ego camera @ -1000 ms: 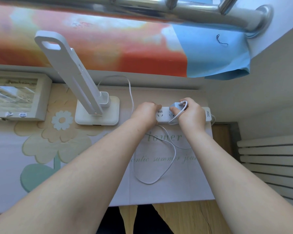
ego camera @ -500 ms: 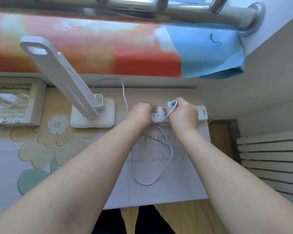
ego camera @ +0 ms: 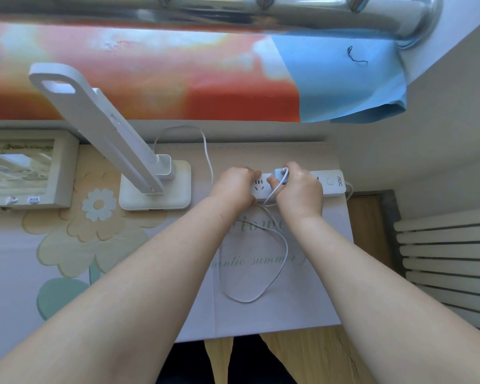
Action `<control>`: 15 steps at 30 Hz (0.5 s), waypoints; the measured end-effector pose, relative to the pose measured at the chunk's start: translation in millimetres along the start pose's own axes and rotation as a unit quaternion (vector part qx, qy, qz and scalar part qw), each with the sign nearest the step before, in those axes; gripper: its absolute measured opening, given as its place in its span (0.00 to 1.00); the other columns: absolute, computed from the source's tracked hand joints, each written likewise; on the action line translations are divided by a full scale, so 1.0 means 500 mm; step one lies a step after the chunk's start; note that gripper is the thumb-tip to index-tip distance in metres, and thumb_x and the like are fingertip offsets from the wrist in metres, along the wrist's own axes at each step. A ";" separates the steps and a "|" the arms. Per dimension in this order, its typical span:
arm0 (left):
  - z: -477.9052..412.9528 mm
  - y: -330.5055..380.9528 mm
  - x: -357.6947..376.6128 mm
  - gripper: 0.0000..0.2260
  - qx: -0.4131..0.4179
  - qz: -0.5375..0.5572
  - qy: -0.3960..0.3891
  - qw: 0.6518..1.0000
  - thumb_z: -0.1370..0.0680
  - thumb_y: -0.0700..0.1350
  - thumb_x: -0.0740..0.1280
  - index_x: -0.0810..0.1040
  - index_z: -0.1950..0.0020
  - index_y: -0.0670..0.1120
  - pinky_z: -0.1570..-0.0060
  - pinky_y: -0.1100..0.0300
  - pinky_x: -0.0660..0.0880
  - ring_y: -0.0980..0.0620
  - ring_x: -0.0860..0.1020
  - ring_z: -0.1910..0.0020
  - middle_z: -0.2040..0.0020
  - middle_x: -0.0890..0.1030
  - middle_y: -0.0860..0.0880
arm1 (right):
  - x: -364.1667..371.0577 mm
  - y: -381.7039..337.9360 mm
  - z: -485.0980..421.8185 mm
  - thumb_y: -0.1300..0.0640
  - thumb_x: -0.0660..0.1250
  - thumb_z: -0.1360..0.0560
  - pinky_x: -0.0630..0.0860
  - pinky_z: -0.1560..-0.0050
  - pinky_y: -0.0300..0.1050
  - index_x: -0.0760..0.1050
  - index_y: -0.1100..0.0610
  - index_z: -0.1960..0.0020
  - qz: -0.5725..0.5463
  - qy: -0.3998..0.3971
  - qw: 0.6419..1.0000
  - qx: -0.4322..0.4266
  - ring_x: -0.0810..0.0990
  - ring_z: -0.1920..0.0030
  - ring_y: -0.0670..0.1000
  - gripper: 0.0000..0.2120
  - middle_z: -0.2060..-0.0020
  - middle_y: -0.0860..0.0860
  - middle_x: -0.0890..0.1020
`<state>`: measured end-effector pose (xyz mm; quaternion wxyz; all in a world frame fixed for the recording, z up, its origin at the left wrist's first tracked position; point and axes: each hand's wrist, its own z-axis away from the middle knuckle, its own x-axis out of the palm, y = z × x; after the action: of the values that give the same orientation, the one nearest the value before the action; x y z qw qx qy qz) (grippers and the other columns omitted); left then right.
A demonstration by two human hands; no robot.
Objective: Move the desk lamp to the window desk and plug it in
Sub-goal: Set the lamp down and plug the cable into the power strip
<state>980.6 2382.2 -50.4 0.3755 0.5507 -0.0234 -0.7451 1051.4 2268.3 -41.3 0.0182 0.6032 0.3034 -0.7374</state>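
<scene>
Desk lamp (ego camera: 155,189) stands on the floral desk cover (ego camera: 94,245) just left of the power strip (ego camera: 330,182), base flat. Left hand (ego camera: 233,187) has its fingers curled round the strip's left end, gripping it. Right hand (ego camera: 299,189) pinches the light blue plug (ego camera: 280,176) on the strip's middle sockets; prongs hidden, possibly seated. White cord (ego camera: 250,299) loops on the near side of the strip.

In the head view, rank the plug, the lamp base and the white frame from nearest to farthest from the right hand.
1. Plug: pinched in the right hand, on the power strip.
2. Lamp base: to the left, beyond the left hand.
3. White frame: far left of the desk.
</scene>
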 end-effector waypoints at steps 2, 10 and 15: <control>-0.001 -0.001 -0.002 0.24 0.000 -0.003 0.002 1.000 0.29 0.42 0.72 0.74 0.33 0.45 0.40 0.52 0.73 0.43 0.75 0.38 0.36 0.77 0.44 | 0.000 0.000 -0.003 0.51 0.72 0.28 0.65 0.63 0.46 0.76 0.61 0.49 -0.008 -0.004 1.000 0.006 0.78 0.56 0.63 0.15 0.57 0.61 0.81; 0.002 0.000 0.001 0.24 -0.003 0.002 0.008 1.000 0.28 0.41 0.71 0.73 0.32 0.46 0.39 0.53 0.73 0.44 0.74 0.37 0.35 0.76 0.45 | -0.003 0.000 -0.005 0.50 0.72 0.28 0.64 0.63 0.45 0.75 0.59 0.49 -0.027 -0.016 0.999 0.022 0.74 0.59 0.59 0.15 0.57 0.58 0.81; 0.000 0.000 0.002 0.26 -0.005 -0.015 0.002 1.000 0.28 0.41 0.70 0.72 0.30 0.47 0.39 0.52 0.73 0.44 0.74 0.37 0.34 0.75 0.45 | -0.016 0.009 -0.014 0.49 0.73 0.28 0.64 0.63 0.44 0.73 0.57 0.48 -0.048 -0.055 0.997 0.021 0.71 0.60 0.55 0.16 0.58 0.53 0.78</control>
<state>980.5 2381.6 -50.9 0.3670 0.5506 -0.0108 -0.7497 1061.2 2265.3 -36.6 -0.0133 0.5469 0.3149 -0.7756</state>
